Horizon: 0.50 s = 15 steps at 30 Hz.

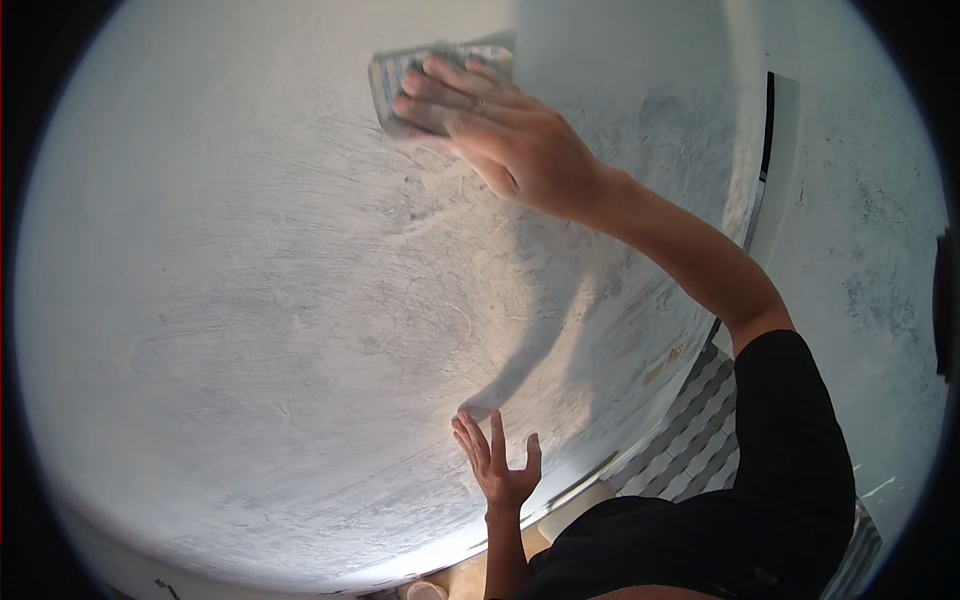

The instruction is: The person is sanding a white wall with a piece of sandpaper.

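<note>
A plastered wall [300,262] with grey scuffs, scratches and rough patches fills most of the picture. My right hand [502,127] is raised high on it, fingers spread over the back of a flat rectangular pad [386,86], pressed against the wall; both are blurred, and the pad's underside is hidden. Lower down, my left hand [496,461] holds nothing, its fingers apart and their tips at or near the wall surface. Between the two hands, the shadow of the right arm falls across the plaster.
A patterned grey and white tiled floor [682,442] shows at the lower right. Another scuffed wall [870,225] stands at the right, with a dark-edged strip [768,127] near the corner. A round container [426,590] sits at the bottom edge.
</note>
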{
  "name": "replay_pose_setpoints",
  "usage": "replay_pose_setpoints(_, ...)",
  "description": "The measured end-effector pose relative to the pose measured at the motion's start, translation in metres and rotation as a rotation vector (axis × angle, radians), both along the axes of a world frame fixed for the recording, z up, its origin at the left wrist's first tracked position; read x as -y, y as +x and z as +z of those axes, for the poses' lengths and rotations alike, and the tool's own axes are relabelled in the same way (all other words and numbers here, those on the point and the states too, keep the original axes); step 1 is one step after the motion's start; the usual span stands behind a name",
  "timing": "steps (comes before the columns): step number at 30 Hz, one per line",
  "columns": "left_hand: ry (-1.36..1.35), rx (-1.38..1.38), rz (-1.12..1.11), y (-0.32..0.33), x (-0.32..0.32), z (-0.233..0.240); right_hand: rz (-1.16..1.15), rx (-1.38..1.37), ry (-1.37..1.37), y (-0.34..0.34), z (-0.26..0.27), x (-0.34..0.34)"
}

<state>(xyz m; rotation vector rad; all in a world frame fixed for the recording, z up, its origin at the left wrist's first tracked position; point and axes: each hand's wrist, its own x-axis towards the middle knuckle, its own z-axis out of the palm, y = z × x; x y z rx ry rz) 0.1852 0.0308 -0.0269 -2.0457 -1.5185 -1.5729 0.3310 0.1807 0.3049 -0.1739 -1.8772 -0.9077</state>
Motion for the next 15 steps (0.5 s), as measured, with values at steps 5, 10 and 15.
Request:
replay_pose_setpoints(5, 0.011, 0.050, -0.034, 0.004, 0.008, 0.008, 0.037, -0.119, -0.043, -0.026, -0.054, 0.015)
replay_pose_setpoints(10, 0.199, 0.083, -0.033, -0.004, 0.007, 0.024, 0.005, 0.131, -0.001, 0.003, -0.034, -0.003)
replay_pose_setpoints(15, 0.244, 0.092, -0.043, -0.012, 0.006, 0.033, -0.007, -0.140, 0.031, -0.021, -0.013, 0.007)
